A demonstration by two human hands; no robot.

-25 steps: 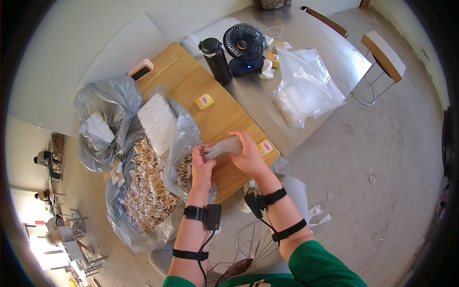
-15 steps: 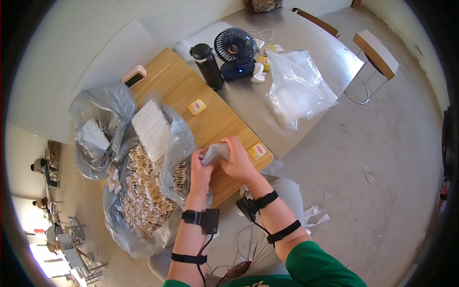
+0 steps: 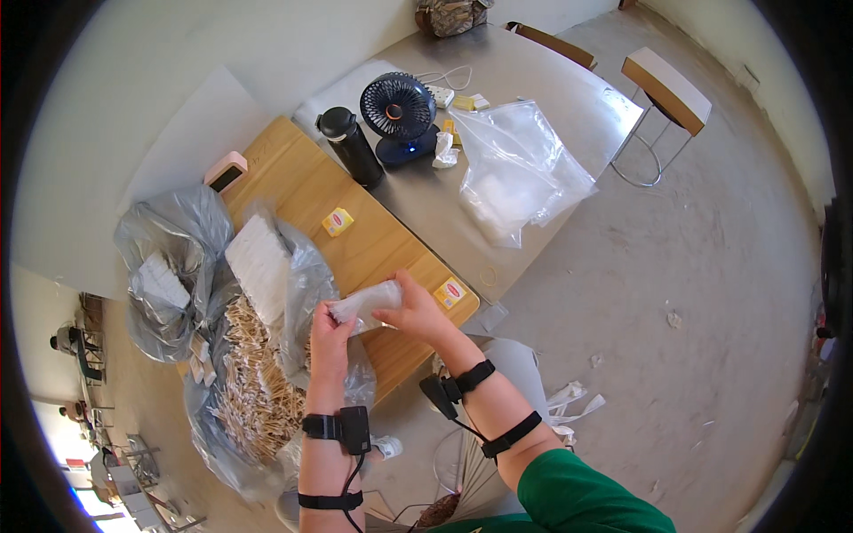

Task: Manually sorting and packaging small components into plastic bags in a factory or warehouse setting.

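Observation:
Between both hands, over the near edge of the wooden table, stretches a small translucent plastic bag [image 3: 368, 304]. My left hand [image 3: 330, 345] pinches its left end with the fingers closed. The fingers of my right hand [image 3: 414, 311] are wrapped round its right end. What the bag holds, if anything, I cannot make out. Left of my hands, a big grey plastic sack [image 3: 306, 262] lies open around a loose heap of wooden-stick cotton swabs [image 3: 253, 391]. A stack of white packets [image 3: 258, 264] rests at the top of that heap.
Small yellow-and-white packets [image 3: 338, 221] lie on the wooden table [image 3: 293, 169]. A second grey sack [image 3: 200, 222] stands left. On the metal table [image 3: 418, 195] are a black bottle [image 3: 349, 147], a fan [image 3: 399, 111] and clear plastic bags [image 3: 524, 169]. A stool [image 3: 666, 89] stands right.
The small bag now spreads flatter and longer between my hands, its left end still pinched. The whole view has shifted, so the tables appear further left.

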